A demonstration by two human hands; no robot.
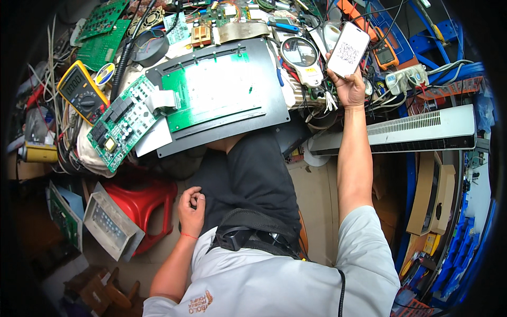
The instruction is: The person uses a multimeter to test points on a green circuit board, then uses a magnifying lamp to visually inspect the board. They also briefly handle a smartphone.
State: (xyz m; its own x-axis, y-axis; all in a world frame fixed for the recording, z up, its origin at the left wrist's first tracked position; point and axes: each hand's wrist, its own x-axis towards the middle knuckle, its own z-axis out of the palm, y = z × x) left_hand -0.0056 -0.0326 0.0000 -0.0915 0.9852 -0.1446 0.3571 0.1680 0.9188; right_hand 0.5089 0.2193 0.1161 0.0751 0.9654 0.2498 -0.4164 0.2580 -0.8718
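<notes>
My right hand reaches out over the right end of the bench, its fingers closed round the lower end of a smartphone. A square black-and-white code fills part of the lit screen. Down by my left thigh, my left hand hangs with curled fingers; whether anything is in them is hidden. In front of me a large green circuit board lies on a dark flat panel, with glare across its middle. A ribbon cable joins it to a smaller circuit board at the left.
A yellow multimeter lies at the left, a magnifying glass near the phone. A power strip and a long white slotted unit are on the right. A red stool stands below the bench, beside a grey housing.
</notes>
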